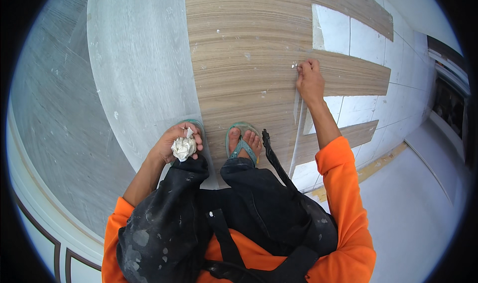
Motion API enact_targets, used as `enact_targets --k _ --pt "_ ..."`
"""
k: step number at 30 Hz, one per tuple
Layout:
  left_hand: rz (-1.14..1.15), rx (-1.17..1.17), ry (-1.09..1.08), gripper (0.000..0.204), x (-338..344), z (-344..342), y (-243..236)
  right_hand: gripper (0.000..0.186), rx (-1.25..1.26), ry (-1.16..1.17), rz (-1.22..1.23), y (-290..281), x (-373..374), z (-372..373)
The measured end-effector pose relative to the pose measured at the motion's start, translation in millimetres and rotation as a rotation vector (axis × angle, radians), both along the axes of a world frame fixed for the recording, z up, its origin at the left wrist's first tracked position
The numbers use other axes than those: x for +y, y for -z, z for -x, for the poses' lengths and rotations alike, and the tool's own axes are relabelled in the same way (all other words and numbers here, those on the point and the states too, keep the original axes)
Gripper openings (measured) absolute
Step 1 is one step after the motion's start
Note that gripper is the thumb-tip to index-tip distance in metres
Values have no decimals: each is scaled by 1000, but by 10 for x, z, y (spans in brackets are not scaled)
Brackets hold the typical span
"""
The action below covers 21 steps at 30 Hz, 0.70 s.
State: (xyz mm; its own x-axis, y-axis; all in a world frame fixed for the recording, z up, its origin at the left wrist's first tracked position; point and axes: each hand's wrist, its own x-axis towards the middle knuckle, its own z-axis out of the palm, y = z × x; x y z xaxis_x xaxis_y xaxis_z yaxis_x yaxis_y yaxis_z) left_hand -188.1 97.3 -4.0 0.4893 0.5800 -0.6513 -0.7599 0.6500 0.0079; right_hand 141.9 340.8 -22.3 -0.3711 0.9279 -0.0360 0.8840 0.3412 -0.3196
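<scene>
My left hand (178, 142) rests by my left knee, its fingers curled round a crumpled wad of white paper (184, 147). Further forward and to the right, my right hand (310, 80) is down on the wood-look floor planks (244, 49) with its fingers pinched together. Small white crumbs (294, 65) lie just beside those fingertips. A clear film edge (298, 133) seems to run along the planks below this hand; whatever the fingers hold, if anything, is too small to make out.
Pale grey planks (144, 49) and a darker grey floor (55, 84) lie to the left. Staggered plank ends at the right leave white tiles (366, 39) showing. My sandalled foot (244, 142) stands on the planks, near a hanging black strap (275, 158). A white wall (418, 4) bounds the far right.
</scene>
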Motion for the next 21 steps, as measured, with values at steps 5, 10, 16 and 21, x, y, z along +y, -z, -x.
enact_targets --k 5,10,16,21 --pt "2 5 -1 17 -8 2 -2 12 -66 61 145 -64 38 76" --pt "6 8 -1 17 -7 0 -6 8 169 86 105 18 99 -57" --pt "8 52 40 23 -46 11 48 15 236 39 99 -31 65 -97" --pt "-1 43 31 23 -37 5 36 12 240 56 29 64 -16 -109"
